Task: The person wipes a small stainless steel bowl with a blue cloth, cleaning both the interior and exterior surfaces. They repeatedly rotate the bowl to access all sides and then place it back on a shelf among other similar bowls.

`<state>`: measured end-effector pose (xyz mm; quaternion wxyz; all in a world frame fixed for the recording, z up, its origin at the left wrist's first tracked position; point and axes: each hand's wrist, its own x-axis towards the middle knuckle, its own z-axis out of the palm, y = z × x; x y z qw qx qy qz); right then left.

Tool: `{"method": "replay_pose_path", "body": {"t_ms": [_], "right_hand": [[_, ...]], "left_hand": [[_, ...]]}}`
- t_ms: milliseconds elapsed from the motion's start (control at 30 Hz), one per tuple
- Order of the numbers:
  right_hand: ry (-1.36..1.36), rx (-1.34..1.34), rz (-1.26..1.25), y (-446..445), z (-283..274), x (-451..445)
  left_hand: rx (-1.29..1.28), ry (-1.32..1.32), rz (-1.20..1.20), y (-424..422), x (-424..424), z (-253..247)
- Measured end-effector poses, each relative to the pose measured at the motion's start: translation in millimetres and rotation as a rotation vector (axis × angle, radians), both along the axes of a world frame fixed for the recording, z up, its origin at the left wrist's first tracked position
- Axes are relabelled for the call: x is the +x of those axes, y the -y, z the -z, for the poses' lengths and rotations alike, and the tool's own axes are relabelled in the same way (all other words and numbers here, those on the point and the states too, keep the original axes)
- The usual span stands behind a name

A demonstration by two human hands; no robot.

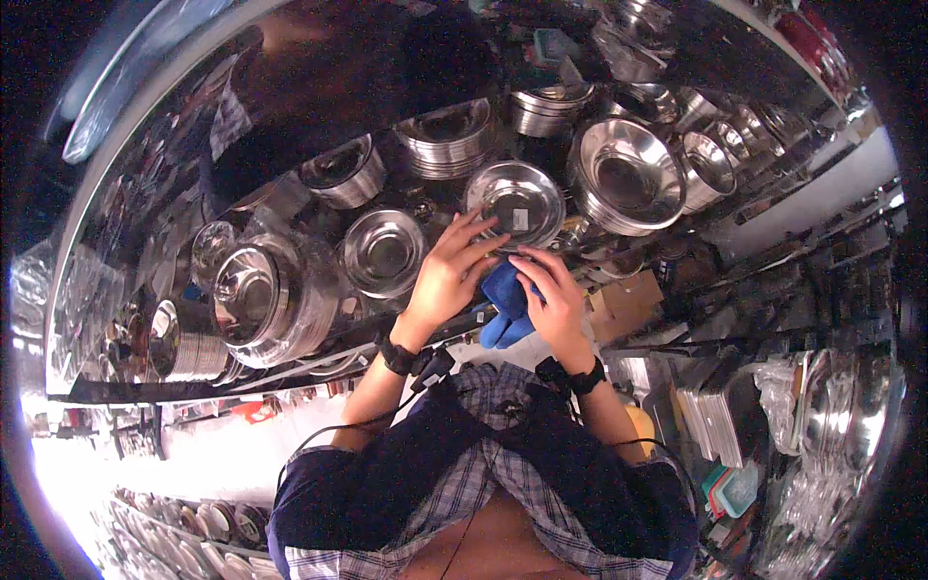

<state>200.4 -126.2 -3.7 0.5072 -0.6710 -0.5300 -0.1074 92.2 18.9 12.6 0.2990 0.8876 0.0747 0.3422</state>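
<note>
A round, shiny steel bowl (540,185) with a white label inside sits in front of me on a dark glossy surface. My left hand (446,279) is at its near left edge, with fingers over the rim and the thumb outside, close to the cloth. A folded blue cloth (507,301) hangs from my right hand (554,293), just below the bowl's near edge. The right fingertips are close to that rim; whether they touch it I cannot tell. Part of the cloth is hidden behind the right fingers.
Stacked steel bowls (627,174) stand to the right, and another steel bowl (384,254) lies left. Further left is a plastic-wrapped stack of steel pans (250,297). More stacks (446,145) line the back. A cardboard box (625,306) sits low at right. Black cables (406,409) run along my arms.
</note>
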Motion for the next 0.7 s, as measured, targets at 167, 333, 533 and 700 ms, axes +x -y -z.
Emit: {"method": "replay_pose_path", "body": {"t_ms": [167,333,533,700], "right_hand": [[0.029,-0.024,-0.114,-13.7,3.5,-15.1],[0.051,-0.081,-0.237,-31.6,11.3,-31.7],[0.065,-0.143,-0.421,-50.2,16.9,-47.5],[0.088,-0.184,-0.502,-58.5,19.8,-56.6]], "left_hand": [[0.004,-0.010,-0.201,-0.3,-36.6,-1.2],[-0.155,0.017,-0.387,-0.1,-77.2,10.5],[-0.256,-0.194,-0.607,2.0,-102.4,20.2],[-0.091,-0.175,-0.597,-5.4,-110.1,40.8]]}}
